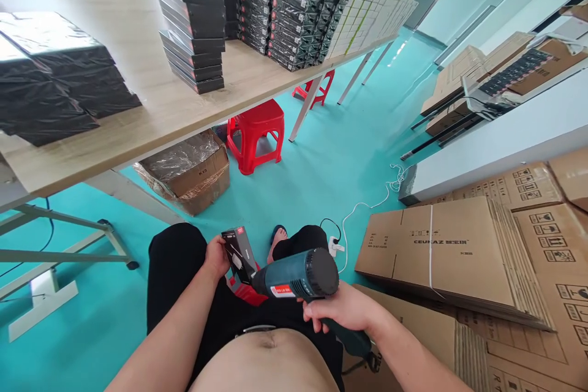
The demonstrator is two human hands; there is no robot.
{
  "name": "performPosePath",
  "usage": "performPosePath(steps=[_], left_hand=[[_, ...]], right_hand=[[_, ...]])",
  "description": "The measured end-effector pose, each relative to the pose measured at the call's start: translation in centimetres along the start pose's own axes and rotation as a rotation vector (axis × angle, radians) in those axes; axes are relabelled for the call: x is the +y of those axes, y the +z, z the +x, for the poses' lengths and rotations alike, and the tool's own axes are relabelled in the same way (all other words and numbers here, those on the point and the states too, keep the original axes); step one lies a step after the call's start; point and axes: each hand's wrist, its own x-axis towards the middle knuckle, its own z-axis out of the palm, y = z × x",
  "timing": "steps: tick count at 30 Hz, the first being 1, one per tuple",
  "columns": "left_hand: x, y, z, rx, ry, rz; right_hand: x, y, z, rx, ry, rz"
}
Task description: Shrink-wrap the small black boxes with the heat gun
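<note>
My left hand (217, 257) grips the left side of a small black product box (239, 251) with a red corner, held tilted above my lap. In my right hand (342, 309) is a dark teal heat gun (296, 274), fingers wrapped round its handle. The nozzle points left at the lower part of the box, very close to it; whether they touch I cannot tell. Something red (250, 296) shows below the box, between my legs, partly hidden by the heat gun.
A wooden table (248, 82) at the left bears stacked black boxes (197, 24), shrink-wrapped bundles (55, 79) and white boxes (367, 15). Red stools (260, 128) and an open carton (197, 177) stand below. Flattened cartons (441, 251) lie at right; a white cord (362, 205) crosses the floor.
</note>
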Motion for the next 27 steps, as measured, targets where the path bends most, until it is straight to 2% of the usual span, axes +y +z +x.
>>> performPosePath(steps=[5,13,17,20,23,25,27], left_hand=[[0.1,-0.2,0.3,-0.008,0.022,-0.065],[0.1,-0.3,0.4,-0.033,0.024,-0.107],[0.3,0.1,-0.3,-0.070,0.013,-0.115],[0.7,0.7,-1.4,-0.216,-0.088,-0.115],[1.3,1.7,-3.2,-0.404,-0.296,-0.121],[1.5,2.2,-4.4,-0.456,-0.375,-0.135],[1.6,2.6,-5.3,-0.481,-0.379,-0.151]], right_hand=[[1.9,-0.1,-1.1,0.091,-0.008,0.120],[3.5,1.2,-0.4,0.134,-0.097,0.313],[3.2,0.4,-0.9,-0.012,-0.075,0.273],[2.6,-1.3,-1.1,-0.054,-0.050,0.280],[1.9,-3.1,-0.2,0.016,-0.095,0.333],[1.3,-3.8,1.1,0.092,-0.160,0.356],[0.4,-4.0,2.7,0.150,-0.217,0.371]])
